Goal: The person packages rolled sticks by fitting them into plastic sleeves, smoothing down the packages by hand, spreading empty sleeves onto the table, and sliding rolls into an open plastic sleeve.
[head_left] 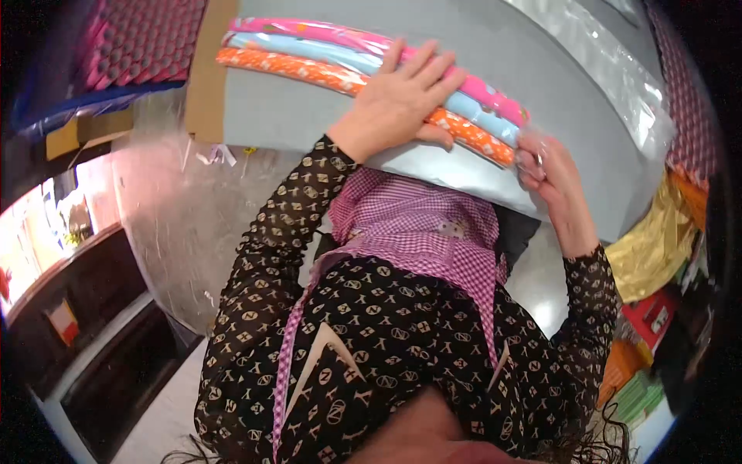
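Observation:
Three long rolls, pink (309,29), light blue (309,49) and orange with white patterns (297,68), lie side by side in clear plastic on the grey table (301,116). My left hand (398,100) rests flat across their middle, its fingers spread over the blue and pink rolls and its thumb by the orange one. At the rolls' right end, my right hand (547,166) has its fingers curled on the clear plastic wrap at the tip.
Clear plastic sheeting (603,69) lies along the table's far right. Bundles of pink tubes (147,39) stand at the upper left. Gold wrapping (657,247) hangs at the right, above orange and green packets (638,398). A cardboard strip (205,85) borders the table's left end.

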